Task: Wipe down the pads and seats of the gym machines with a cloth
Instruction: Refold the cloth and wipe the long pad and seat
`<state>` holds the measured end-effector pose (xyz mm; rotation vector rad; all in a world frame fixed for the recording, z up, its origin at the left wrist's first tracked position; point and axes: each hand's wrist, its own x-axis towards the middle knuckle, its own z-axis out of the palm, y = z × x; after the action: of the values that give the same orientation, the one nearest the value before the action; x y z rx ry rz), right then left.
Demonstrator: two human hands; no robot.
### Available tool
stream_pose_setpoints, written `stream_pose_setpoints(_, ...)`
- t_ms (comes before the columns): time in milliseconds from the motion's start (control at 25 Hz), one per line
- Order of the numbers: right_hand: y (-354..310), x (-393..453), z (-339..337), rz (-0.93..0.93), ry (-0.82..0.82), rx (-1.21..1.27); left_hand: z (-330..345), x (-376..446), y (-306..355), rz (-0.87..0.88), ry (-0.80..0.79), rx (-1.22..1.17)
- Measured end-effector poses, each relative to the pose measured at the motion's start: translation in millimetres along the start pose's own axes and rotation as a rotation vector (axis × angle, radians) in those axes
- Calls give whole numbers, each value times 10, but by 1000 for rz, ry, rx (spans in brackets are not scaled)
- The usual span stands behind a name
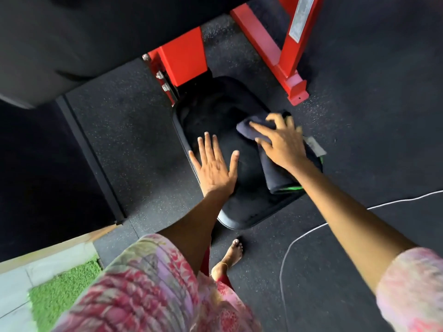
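Both hands on black seat (215, 121): left hand (214, 167) flat, fingers spread, holding nothing; right hand (282, 144) splayed atop dark cloth (271, 171), fingers curling over its far fold. Cloth under right palm, along seat's right edge, below red frame (275, 49).

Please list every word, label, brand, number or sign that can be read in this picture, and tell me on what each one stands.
No text can be read.
Silver plate on the red steel machine frame: too blurred to read.
Pale tag on the dark folded cloth under the right hand: blurred, nothing legible.
Black padded seat, with the left hand on it: no marking visible.
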<state>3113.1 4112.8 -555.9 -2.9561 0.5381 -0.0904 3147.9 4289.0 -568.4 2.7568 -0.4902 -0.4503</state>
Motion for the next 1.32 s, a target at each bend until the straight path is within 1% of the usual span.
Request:
stream_pose_setpoints(40,-139,99,47,98,17,-8,5,5,7,-8,-9,17)
stream_pose_setpoints(80,-241,168,84,79,37,-3,5,13,10,-17,-11,30)
stream_pose_setpoints(120,-290,186,110,-27,60,15,8,22,8,-19,-2,39)
stream_pose_setpoints(200,-141,112,124,-339,15,46,9,25,-15,-19,5,34)
stream_pose_setpoints(240,15,86,96,-443,-7,63,11,26,-26,-13,9,24)
stream_pose_setpoints(280,130,101,55,-446,-29,94,7,16,-33,-9,12,8)
stream_pose_setpoints(320,187,187,43,-364,-33,97,8,24,-32,-9,15,-10)
stream_pose_setpoints(400,66,518,77,10,-34,63,14,67,-17,-7,24,-18)
stream_pose_setpoints(440,-93,659,82,102,-48,55,20,72,-19,-6,29,-18)
stream_pose_setpoints(480,-274,758,106,65,-47,65,24,74,-23,-4,33,-21)
stream_pose_setpoints(520,-432,813,151,-66,-17,83,32,73,-32,-3,35,-22)
stream_pose_setpoints(600,-453,792,245,-444,-30,62,38,58,-37,-4,41,-26)
stream_pose_setpoints(640,-320,835,236,-524,-53,56,34,57,-31,-6,43,-29)
stream_pose_setpoints(680,-201,914,203,-478,-86,83,36,60,-23,-7,41,-27)
stream_pose_setpoints(720,-143,1009,170,-286,-101,121,40,68,-18,-10,37,-22)
stream_pose_setpoints(760,-146,1066,180,-31,-104,139,46,74,-18,-10,33,-15)
stream_pose_setpoints(800,-237,1068,173,142,-102,132,53,75,-19,-9,31,-8)
stream_pose_setpoints(840,-384,1066,197,141,-72,120,63,76,-27,-10,33,-2)
stream_pose_setpoints(880,-558,1042,237,10,-36,95,66,75,-36,-11,39,0)
stream_pose_setpoints(960,-739,977,289,-366,-21,69,67,66,-48,-9,57,-5)
stream_pose_setpoints(1000,-711,1043,280,-488,-74,64,65,65,-47,-9,64,-7)
stream_pose_setpoints(1040,-666,1149,240,-505,-130,68,62,66,-42,-10,66,-8)
stream_pose_setpoints(1080,-635,1241,203,-446,-181,60,61,69,-37,-11,66,-11)
stream_pose_setpoints(1120,-621,1297,192,-351,-195,44,57,72,-32,-13,70,-15)
stream_pose_setpoints(1240,-654,1324,219,-141,-104,40,53,78,-5,-19,80,-19)
stream_pose_setpoints(1320,-598,1332,225,20,-87,98,57,77,-5,-17,80,-21)
